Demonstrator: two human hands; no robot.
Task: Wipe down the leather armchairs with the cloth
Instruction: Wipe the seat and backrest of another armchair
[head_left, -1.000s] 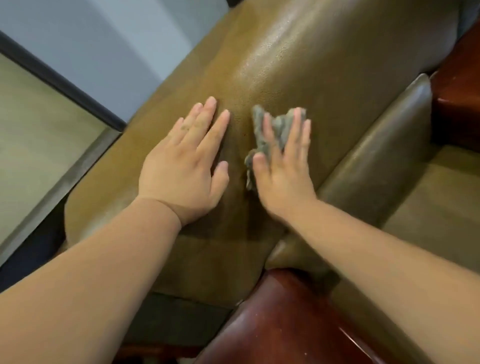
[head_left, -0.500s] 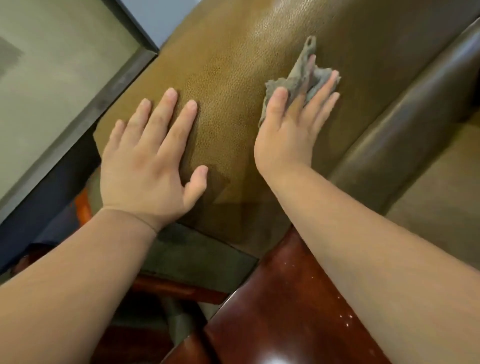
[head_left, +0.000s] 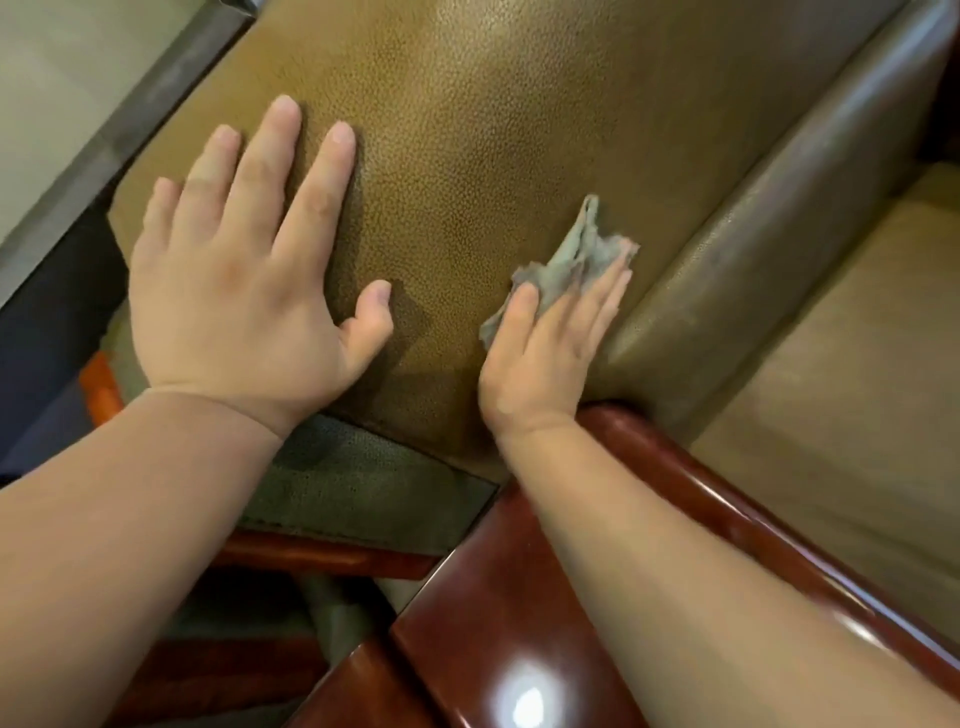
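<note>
Pressing the cloth flat on the armchair back, right hand fingers straight, grip released, hiding much of it; left hand flat beside, released.

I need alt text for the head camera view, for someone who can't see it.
A right hand presses a grey cloth flat against a brown leather armchair back, while the left hand rests open beside it. A glossy wooden armrest fills the foreground.

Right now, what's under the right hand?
The grey cloth, pressed flat on the armchair leather by the right hand. Its edges stick out past the fingers; the part beneath the palm is hidden.
</note>
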